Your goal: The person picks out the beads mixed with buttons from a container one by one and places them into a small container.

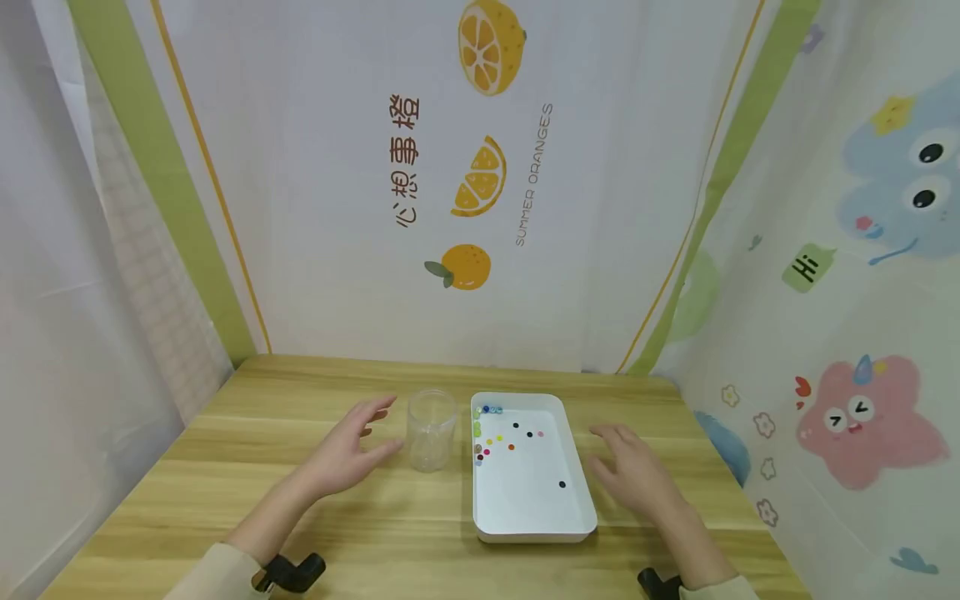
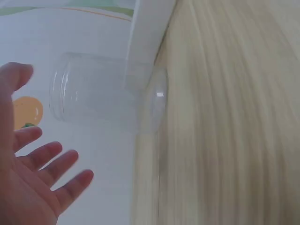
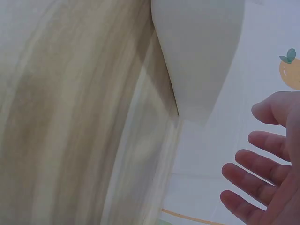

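My left hand (image 1: 347, 454) hovers at the left of a clear plastic jar (image 1: 431, 432), its fingers spread and holding nothing. The jar stands upright on the table and looks to have nothing in it; in the left wrist view the jar (image 2: 103, 93) is apart from the fingers (image 2: 65, 164). To the right of the jar lies a white tray (image 1: 525, 508). Small coloured beads are in it, several along its left wall and others scattered, such as a black bead (image 1: 562, 484) and an orange bead (image 1: 512, 447). Beside the tray's right wall my right hand (image 1: 633, 471) is held relaxed, with nothing in it.
The wood-grain table (image 1: 360, 533) extends around the tray and jar. A white curtain (image 1: 337, 250) printed with oranges hangs behind the table, and another with cartoon figures (image 1: 870, 417) hangs at the right. Black wrist straps (image 1: 296, 573) sit on both arms.
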A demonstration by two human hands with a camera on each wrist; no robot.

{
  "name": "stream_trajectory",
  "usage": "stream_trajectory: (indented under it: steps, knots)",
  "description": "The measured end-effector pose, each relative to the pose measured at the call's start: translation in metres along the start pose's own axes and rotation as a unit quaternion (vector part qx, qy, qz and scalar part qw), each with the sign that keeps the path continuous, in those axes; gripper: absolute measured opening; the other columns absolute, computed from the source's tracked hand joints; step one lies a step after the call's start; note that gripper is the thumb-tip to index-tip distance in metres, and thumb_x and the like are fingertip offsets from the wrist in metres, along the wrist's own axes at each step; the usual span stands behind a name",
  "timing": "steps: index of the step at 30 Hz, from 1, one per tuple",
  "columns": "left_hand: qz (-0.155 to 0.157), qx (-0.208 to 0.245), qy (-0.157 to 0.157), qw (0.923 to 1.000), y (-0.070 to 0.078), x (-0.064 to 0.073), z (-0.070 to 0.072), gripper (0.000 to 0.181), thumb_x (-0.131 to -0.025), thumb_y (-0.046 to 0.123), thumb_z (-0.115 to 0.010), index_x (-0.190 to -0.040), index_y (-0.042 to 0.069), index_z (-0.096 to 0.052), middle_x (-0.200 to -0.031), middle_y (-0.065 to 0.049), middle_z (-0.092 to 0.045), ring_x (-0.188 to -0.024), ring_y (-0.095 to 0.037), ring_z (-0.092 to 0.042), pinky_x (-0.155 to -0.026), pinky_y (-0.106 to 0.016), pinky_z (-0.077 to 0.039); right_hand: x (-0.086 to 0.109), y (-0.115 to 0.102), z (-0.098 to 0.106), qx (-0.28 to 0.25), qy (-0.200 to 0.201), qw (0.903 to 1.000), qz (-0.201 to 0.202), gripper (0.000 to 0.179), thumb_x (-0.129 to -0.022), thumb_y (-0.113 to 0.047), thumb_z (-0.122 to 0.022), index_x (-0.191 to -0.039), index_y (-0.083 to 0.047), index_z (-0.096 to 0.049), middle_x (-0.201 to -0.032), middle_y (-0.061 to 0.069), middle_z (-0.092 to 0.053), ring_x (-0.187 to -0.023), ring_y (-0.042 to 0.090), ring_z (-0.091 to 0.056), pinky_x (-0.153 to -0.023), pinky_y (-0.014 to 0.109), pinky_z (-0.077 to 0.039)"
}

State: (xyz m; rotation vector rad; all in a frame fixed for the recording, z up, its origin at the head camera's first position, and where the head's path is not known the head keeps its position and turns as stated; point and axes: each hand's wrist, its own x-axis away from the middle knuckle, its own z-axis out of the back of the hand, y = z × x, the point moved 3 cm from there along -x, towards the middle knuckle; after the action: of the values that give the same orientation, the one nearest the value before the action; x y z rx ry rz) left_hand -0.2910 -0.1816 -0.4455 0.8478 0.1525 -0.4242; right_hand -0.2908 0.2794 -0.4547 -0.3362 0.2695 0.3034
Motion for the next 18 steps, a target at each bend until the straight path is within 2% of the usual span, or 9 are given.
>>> stream_trajectory:
  steps: [3, 7, 13, 18]
  knots:
    - [0.007, 0.042, 0.007, 0.9991, 0.002, -0.009, -0.004, 0.072, -0.106, 0.033, -0.075, -0.164, 0.004, -0.043, -0.164, -0.026, -0.049, -0.149, -0.049, -0.052, -0.118, -0.065, -0.048, 0.002, 0.000, 0.002, -0.004, 0.000, 1.0000, -0.003, 0.048, -0.105, -0.025, -0.072, -0.149, -0.007, -0.063, -0.149, 0.020, -0.065, -0.135, 0.046, -0.065, -0.112, 0.065, -0.054]
    - [0.014, 0.075, 0.008, 0.9971, 0.003, -0.024, -0.011, 0.077, -0.103, 0.034, -0.078, -0.165, 0.007, -0.042, -0.168, -0.023, -0.046, -0.153, -0.047, -0.049, -0.121, -0.065, -0.045, 0.003, 0.001, 0.004, -0.009, -0.010, 0.9998, -0.012, 0.048, -0.106, -0.025, -0.071, -0.149, -0.007, -0.063, -0.149, 0.020, -0.065, -0.135, 0.045, -0.065, -0.111, 0.064, -0.054]
    - [0.004, 0.077, 0.001, 0.9970, 0.005, -0.047, -0.022, 0.083, -0.098, 0.034, -0.084, -0.165, 0.007, -0.043, -0.168, -0.022, -0.047, -0.155, -0.045, -0.045, -0.124, -0.064, -0.043, 0.003, 0.001, 0.005, -0.013, -0.020, 0.9995, -0.021, 0.047, -0.107, -0.025, -0.069, -0.150, -0.007, -0.062, -0.148, 0.020, -0.065, -0.130, 0.043, -0.068, -0.107, 0.063, -0.057]
    - [0.012, 0.082, -0.010, 0.9965, 0.004, -0.060, -0.032, 0.083, -0.095, 0.036, -0.086, -0.164, 0.011, -0.046, -0.168, -0.019, -0.048, -0.156, -0.044, -0.045, -0.126, -0.066, -0.040, 0.002, 0.001, 0.005, -0.014, -0.020, 0.9995, -0.020, 0.046, -0.107, -0.024, -0.069, -0.150, -0.008, -0.063, -0.148, 0.019, -0.065, -0.125, 0.040, -0.071, -0.103, 0.061, -0.059]
